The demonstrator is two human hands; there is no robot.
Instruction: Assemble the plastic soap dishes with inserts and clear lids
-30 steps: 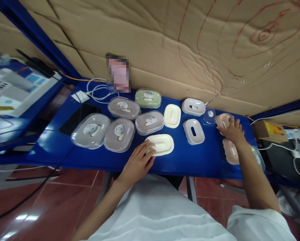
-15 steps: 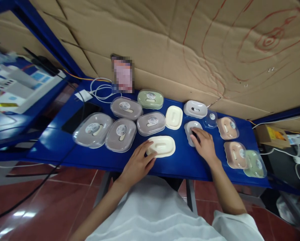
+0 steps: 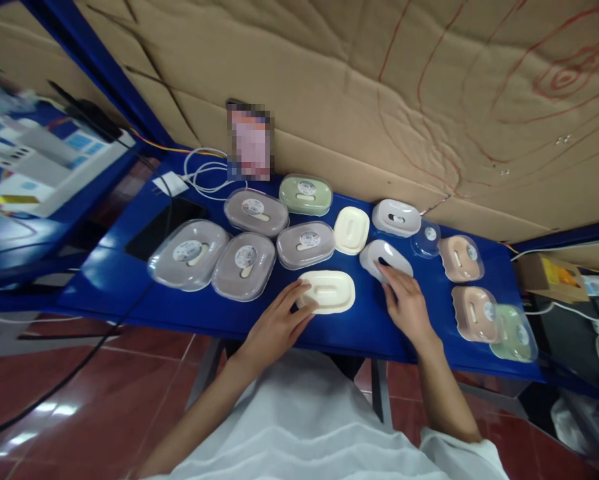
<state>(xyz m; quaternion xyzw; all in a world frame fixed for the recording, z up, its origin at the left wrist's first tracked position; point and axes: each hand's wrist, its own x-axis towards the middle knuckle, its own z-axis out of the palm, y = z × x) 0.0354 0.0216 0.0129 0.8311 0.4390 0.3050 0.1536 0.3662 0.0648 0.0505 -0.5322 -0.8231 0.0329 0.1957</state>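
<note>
My left hand has its thumb and fingers around the left end of a cream oval tray with a raised middle, which lies on the blue table. My right hand grips the near right side of a pale grey soap dish with a dark slot, now turned at an angle; its fingertips partly hide the dish. Just beyond sits a second cream tray. Farther back stands another grey dish with a dark slot, and beside it a clear lid with a round label.
Several grey lidded dishes and a green one stand at left. Pink dishes and a green-tinted lidded one are at right. A white cable and a propped phone-like screen are near the cardboard wall.
My right hand has turned the grey dish from nearly lengthwise to slanted across the table. My left hand stays on the cream tray. The camera view has shifted slightly.
</note>
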